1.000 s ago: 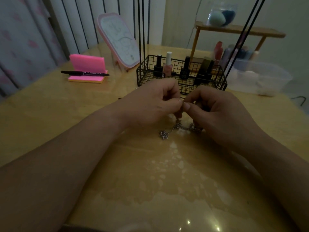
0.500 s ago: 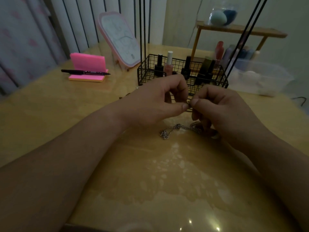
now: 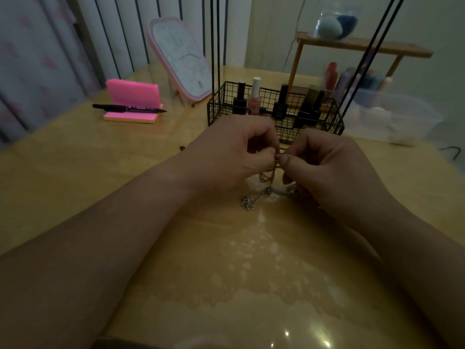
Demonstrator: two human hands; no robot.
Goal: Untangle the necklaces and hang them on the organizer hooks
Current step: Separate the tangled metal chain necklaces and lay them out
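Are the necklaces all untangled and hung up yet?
Not yet! Done: nothing visibly; no chain hangs on the wire organizer. In hand: the left hand and right hand pinch the tangled necklaces, part lying on the table. Left: untangling, then hanging.

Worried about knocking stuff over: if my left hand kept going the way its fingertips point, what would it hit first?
Probably the right hand: the left hand points sideways at it, both pinching the tangled necklaces between them.

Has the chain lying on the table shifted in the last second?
No. The chain's end on the table sits at the same spot relative to the wire basket.
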